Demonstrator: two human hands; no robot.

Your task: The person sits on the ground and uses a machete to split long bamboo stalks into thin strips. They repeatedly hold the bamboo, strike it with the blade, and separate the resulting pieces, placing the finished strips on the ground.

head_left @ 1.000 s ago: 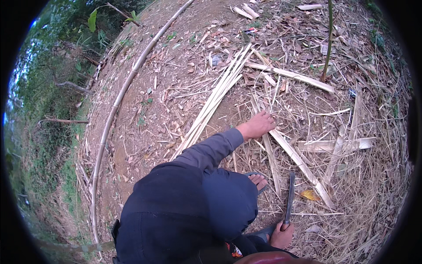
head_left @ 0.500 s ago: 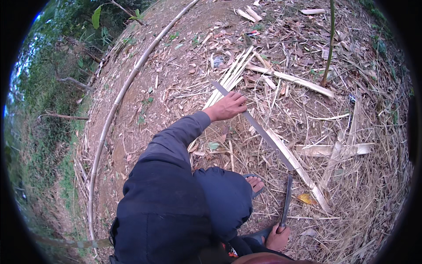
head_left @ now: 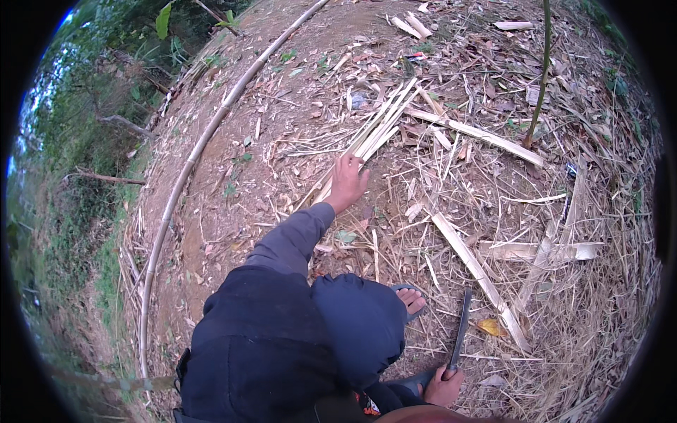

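My left hand (head_left: 347,185) reaches over the lower part of a bundle of thin, pale split-bamboo strips (head_left: 381,127) on the ground, its fingers a little apart and touching or just above the strips. My right hand (head_left: 443,386) is wrapped round the handle of a long dark-bladed knife (head_left: 462,328), held low by my foot (head_left: 410,299) with its tip pointing away from me. To the right of the blade lies a wider pale bamboo slat (head_left: 479,278).
A long bamboo pole (head_left: 190,162) curves along the left side. More slats (head_left: 479,132) and a crosswise slat (head_left: 515,250) lie among dry straw and shavings at the right. A thin upright stem (head_left: 541,77) stands at the far right. Green bushes (head_left: 70,190) border the slope.
The long grey-looking strip my left hand held slantwise no longer shows apart from the bundle. That hand has moved slightly left and nearer to me. My right hand keeps the knife.
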